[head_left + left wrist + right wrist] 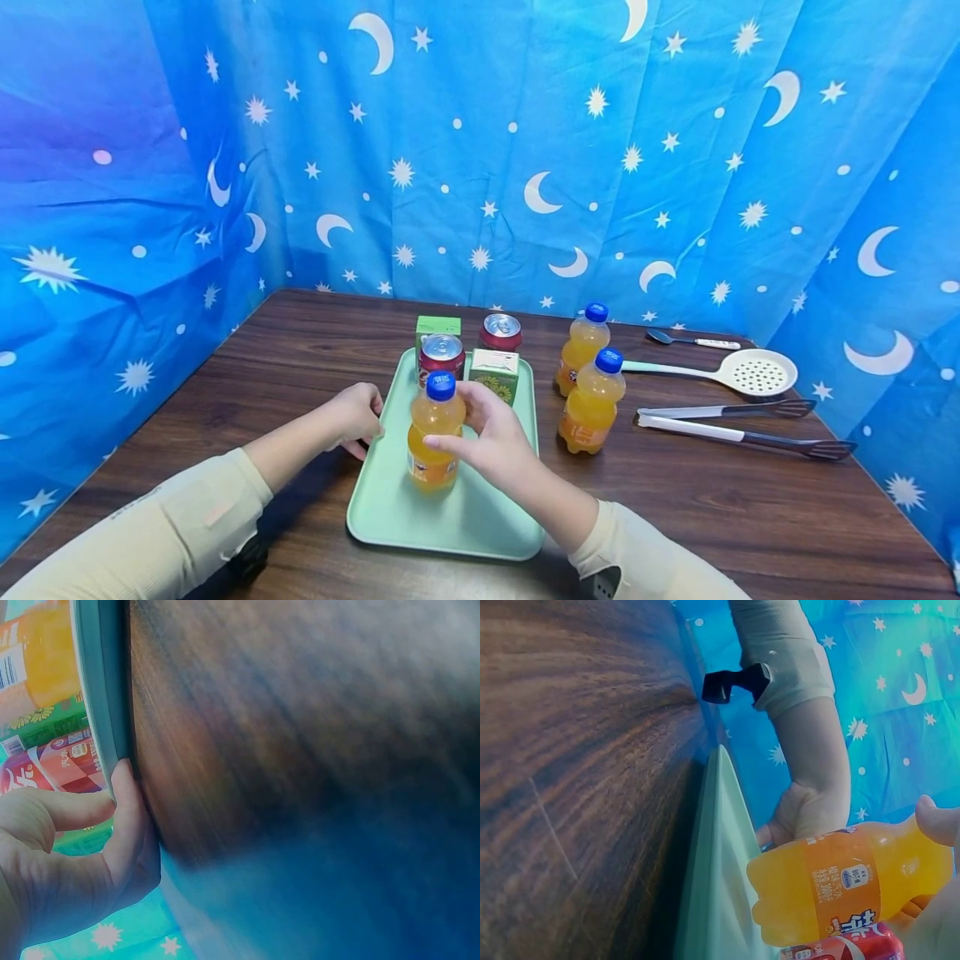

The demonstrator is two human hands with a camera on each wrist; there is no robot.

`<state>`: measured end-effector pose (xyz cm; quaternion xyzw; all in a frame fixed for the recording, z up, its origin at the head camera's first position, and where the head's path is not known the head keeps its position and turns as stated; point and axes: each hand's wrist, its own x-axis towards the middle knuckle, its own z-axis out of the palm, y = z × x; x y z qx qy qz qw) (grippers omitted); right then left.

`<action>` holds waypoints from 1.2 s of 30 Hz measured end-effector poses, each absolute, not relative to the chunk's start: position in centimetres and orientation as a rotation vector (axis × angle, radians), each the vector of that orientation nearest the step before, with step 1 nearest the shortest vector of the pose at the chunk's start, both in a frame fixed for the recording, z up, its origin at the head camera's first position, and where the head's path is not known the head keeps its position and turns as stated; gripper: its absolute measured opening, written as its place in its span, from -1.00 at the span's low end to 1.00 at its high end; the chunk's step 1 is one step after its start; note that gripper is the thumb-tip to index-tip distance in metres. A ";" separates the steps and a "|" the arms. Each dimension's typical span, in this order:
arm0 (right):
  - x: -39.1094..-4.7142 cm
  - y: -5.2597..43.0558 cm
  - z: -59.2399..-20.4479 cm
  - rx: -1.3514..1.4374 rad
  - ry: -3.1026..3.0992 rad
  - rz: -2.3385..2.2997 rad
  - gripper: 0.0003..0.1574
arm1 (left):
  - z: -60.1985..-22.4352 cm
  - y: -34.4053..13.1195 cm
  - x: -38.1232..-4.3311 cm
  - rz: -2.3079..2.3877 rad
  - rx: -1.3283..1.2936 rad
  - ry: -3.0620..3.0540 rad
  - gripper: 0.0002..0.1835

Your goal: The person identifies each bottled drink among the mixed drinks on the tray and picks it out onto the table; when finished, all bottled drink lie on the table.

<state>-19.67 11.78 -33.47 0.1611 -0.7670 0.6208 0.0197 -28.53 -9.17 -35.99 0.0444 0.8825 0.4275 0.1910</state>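
My right hand [501, 437] grips a bottle of orange soda [432, 429] with a blue cap, thumb on one side and fingers behind it. The bottle stands upright over the green tray [450, 527]; whether its base touches the tray I cannot tell. At the tray's left edge, my left hand [79, 859] pinches the rim between thumb and fingers. Behind the bottle are a red soda can [442, 354] and a green drink carton [493, 375] on the tray. Another green carton [438, 325] and a second red can [501, 331] stand at its far end.
Two more orange soda bottles [592, 408] stand right of the tray. Further right lie a small spoon [693, 340], a white skimmer [757, 372] and tongs [738, 423] on the dark wooden table [675, 517]. Blue cloth with moons and stars [480, 150] surrounds the table.
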 end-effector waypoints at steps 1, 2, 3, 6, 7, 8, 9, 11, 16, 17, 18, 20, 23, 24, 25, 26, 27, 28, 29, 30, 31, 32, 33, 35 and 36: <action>-19.5 11.8 -33.4 0.504 -2.378 1.934 -0.29 | -36.0 -9.2 -28.5 1.202 0.124 2.476 -0.72; -19.4 11.8 -33.4 0.512 -2.378 1.940 -0.29 | -36.0 -9.2 -28.5 1.202 0.123 2.475 -0.72; -19.3 11.9 -33.4 0.525 -2.373 1.945 -0.29 | -36.1 -9.2 -28.6 1.200 0.122 2.475 -0.72; -19.0 12.1 -33.2 0.573 -2.356 1.958 -0.29 | -36.0 -9.3 -28.5 1.196 0.123 2.476 -0.72; -18.9 12.2 -33.1 0.585 -2.356 1.956 -0.29 | -36.0 -9.2 -28.5 1.199 0.121 2.475 -0.72; -18.8 12.4 -33.0 0.597 -2.357 1.951 -0.29 | -36.0 -9.2 -28.5 1.201 0.119 2.475 -0.72; -18.6 12.5 -33.0 0.609 -2.358 1.945 -0.29 | -36.0 -9.2 -28.5 1.202 0.119 2.473 -0.72; -18.4 12.8 -32.9 0.630 -2.368 1.932 -0.30 | -36.0 -9.1 -28.5 1.208 0.117 2.472 -0.72; -17.9 13.7 -32.8 0.666 -2.370 1.917 -0.32 | -36.0 -9.1 -28.3 1.203 0.123 2.482 -0.72; -17.8 13.8 -32.8 0.667 -2.365 1.922 -0.32 | -36.0 -9.1 -28.3 1.202 0.123 2.485 -0.72; -17.7 13.9 -32.7 0.665 -2.359 1.927 -0.32 | -36.0 -9.2 -28.2 1.202 0.124 2.487 -0.72; -17.5 14.2 -32.7 0.656 -2.351 1.938 -0.32 | -36.0 -9.2 -28.3 1.205 0.126 2.488 -0.72; -17.4 14.4 -32.7 0.660 -2.339 1.952 -0.31 | -36.0 -9.3 -28.3 1.209 0.126 2.488 -0.72; -17.4 14.5 -32.7 0.663 -2.335 1.954 -0.31 | -36.0 -9.3 -28.3 1.211 0.126 2.487 -0.72; -17.3 14.6 -32.7 0.666 -2.331 1.956 -0.31 | -36.0 -9.3 -28.3 1.212 0.126 2.487 -0.72; -17.3 14.7 -32.7 0.669 -2.326 1.958 -0.32 | -36.0 -9.3 -28.3 1.212 0.126 2.485 -0.72; -17.2 14.7 -32.7 0.671 -2.322 1.959 -0.32 | -36.0 -9.3 -28.3 1.213 0.125 2.484 -0.72; -17.2 14.8 -32.7 0.669 -2.321 1.959 -0.32 | -36.0 -9.3 -28.3 1.212 0.125 2.485 -0.72; -17.1 14.9 -32.7 0.666 -2.321 1.957 -0.32 | -35.9 -9.3 -28.2 1.213 0.123 2.482 -0.72; -17.0 15.0 -32.7 0.663 -2.320 1.953 -0.32 | -35.9 -9.3 -28.2 1.212 0.120 2.481 -0.72; -17.0 15.1 -32.7 0.660 -2.318 1.952 -0.32 | -35.9 -9.3 -28.2 1.211 0.118 2.481 -0.72; -16.9 15.2 -32.7 0.657 -2.315 1.952 -0.31 | -35.9 -9.3 -28.2 1.208 0.117 2.481 -0.72; -16.8 15.4 -32.7 0.652 -2.312 1.951 -0.31 | -35.8 -9.3 -28.3 1.207 0.113 2.482 -0.72; -16.7 15.6 -32.6 0.648 -2.304 1.948 -0.31 | -35.8 -9.2 -28.3 1.206 0.112 2.480 -0.71; -16.6 15.8 -32.7 0.650 -2.300 1.945 -0.31 | -35.8 -9.1 -28.4 1.203 0.112 2.480 -0.71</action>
